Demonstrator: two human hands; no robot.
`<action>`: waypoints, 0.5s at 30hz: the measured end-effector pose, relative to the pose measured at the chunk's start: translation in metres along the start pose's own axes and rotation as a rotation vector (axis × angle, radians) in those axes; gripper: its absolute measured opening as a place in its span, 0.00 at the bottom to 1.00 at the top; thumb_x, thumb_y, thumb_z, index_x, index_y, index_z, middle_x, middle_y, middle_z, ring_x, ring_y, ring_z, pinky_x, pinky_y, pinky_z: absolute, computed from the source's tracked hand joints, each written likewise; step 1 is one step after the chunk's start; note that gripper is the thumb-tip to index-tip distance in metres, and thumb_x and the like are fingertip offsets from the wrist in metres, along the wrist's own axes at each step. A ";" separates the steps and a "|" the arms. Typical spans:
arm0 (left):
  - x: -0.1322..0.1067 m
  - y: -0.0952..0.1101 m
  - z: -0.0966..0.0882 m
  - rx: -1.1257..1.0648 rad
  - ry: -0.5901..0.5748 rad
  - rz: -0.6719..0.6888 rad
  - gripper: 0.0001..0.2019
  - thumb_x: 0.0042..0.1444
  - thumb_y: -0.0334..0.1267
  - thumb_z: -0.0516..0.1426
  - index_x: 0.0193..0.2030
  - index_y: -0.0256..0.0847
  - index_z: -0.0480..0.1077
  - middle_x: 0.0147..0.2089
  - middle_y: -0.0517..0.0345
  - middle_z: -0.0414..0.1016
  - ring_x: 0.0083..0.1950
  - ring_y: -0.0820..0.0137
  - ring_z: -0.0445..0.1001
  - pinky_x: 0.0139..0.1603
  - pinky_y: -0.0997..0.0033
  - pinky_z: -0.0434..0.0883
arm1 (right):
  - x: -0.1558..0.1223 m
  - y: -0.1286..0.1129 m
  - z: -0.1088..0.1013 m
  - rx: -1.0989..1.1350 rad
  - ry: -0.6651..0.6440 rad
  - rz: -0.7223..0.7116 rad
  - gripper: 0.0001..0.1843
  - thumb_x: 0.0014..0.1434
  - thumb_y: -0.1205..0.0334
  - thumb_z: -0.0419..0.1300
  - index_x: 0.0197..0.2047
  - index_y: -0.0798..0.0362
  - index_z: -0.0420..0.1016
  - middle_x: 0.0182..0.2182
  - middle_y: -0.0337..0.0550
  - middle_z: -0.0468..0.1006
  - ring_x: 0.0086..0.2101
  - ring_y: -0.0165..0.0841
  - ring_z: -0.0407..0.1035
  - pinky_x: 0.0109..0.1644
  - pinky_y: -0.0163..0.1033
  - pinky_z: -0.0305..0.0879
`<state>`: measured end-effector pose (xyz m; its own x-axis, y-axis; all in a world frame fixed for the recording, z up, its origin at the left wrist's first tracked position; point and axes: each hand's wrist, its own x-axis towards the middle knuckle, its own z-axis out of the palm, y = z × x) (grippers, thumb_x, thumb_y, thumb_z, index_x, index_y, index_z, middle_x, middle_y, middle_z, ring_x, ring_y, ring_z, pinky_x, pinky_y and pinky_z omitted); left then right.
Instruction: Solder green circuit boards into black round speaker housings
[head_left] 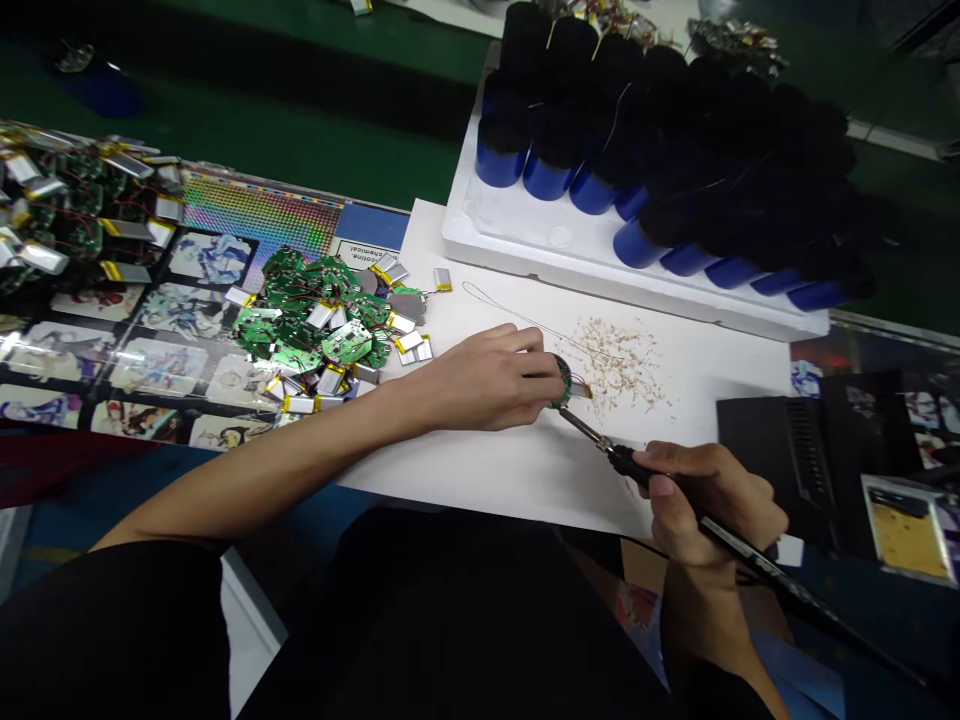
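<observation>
Fingers (543, 388) of left hand (487, 385): bent, nearly together, pinching round green circuit board (562, 380) at their ends. Fingers of right hand (712, 500): wrapped around black-handled soldering iron (637, 468), metal end pointing at near edge of circuit board; contact not discernible. Immediately right of left fingers: silver battery (580, 391) with wires. Farther right: pale crumbs (626, 375) on white sheet (465, 460). Left of left fingers: heap of boards (349, 342). Beyond both sets of fingers: white tray (634, 292) with blue-and-black cylinders (547, 175).
</observation>
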<state>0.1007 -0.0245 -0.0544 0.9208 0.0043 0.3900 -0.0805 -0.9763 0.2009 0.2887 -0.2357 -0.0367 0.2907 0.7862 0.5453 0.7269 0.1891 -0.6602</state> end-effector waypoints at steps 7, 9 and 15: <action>0.000 0.000 0.000 -0.020 0.012 -0.001 0.08 0.73 0.33 0.55 0.45 0.42 0.76 0.47 0.55 0.84 0.49 0.64 0.74 0.48 0.64 0.68 | 0.000 0.000 -0.001 -0.004 -0.002 0.046 0.05 0.64 0.59 0.67 0.41 0.46 0.85 0.27 0.37 0.85 0.18 0.31 0.73 0.18 0.36 0.67; 0.001 0.000 0.000 -0.021 0.002 -0.007 0.08 0.73 0.33 0.55 0.44 0.42 0.76 0.48 0.56 0.84 0.49 0.64 0.74 0.48 0.64 0.67 | -0.002 0.002 -0.002 0.009 0.003 0.036 0.05 0.64 0.59 0.67 0.41 0.46 0.86 0.28 0.37 0.85 0.18 0.31 0.73 0.18 0.35 0.67; 0.001 0.000 0.000 -0.022 0.015 0.002 0.07 0.72 0.33 0.57 0.44 0.42 0.76 0.47 0.55 0.83 0.48 0.64 0.73 0.46 0.63 0.66 | -0.014 0.008 -0.007 -0.010 0.153 0.128 0.07 0.62 0.54 0.70 0.37 0.48 0.86 0.27 0.40 0.85 0.19 0.33 0.73 0.22 0.39 0.72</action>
<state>0.1012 -0.0243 -0.0542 0.9148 0.0056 0.4039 -0.0912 -0.9712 0.2199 0.2949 -0.2495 -0.0457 0.4721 0.7046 0.5298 0.6837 0.0867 -0.7246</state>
